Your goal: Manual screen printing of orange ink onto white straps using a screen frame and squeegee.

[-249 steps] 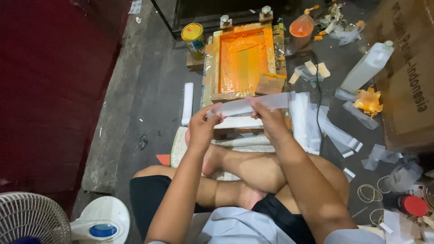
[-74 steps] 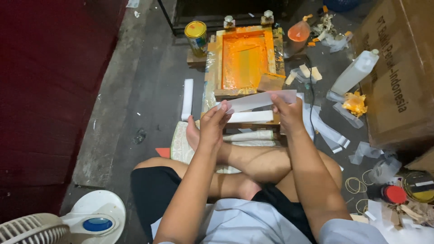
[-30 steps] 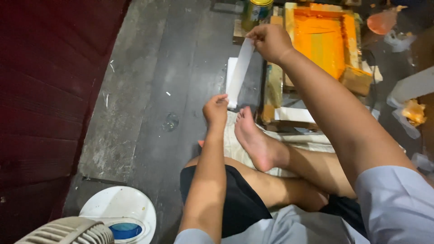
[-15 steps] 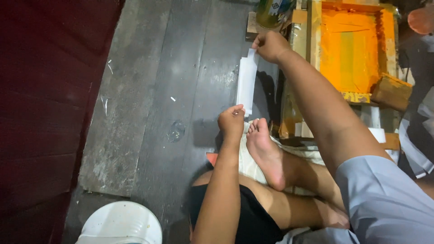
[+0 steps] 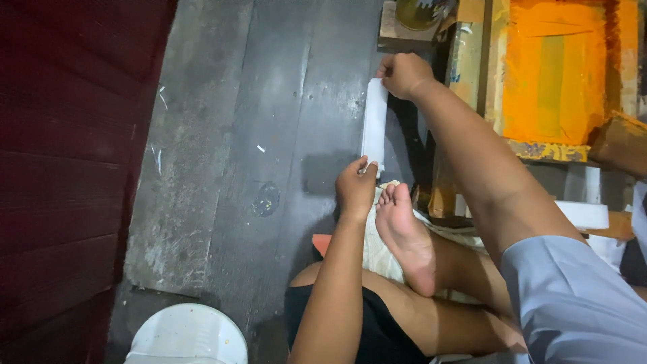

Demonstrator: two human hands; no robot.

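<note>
Dark grey, scuffed floor planks (image 5: 269,135) run beside a deep red wall (image 5: 74,155). On the floor lies a long white strip (image 5: 374,125), flat and plain; the right hand (image 5: 403,73) pinches its far end, the left hand (image 5: 356,189) its near end

Floor (image 5: 269,135): dark grey boards are seen, worn and scratched, with pale scuffs and small white specks.
Wall (image 5: 67,168): a deep red surface with horizontal ridges is seen along the left side.
Frame (image 5: 559,74): a wooden frame covered with orange paint is placed at the upper right.
White base (image 5: 189,337): a round white plastic object is cut by the lower edge.
Light: the floor is lit dimly, and the wall is left in shadow.
</note>
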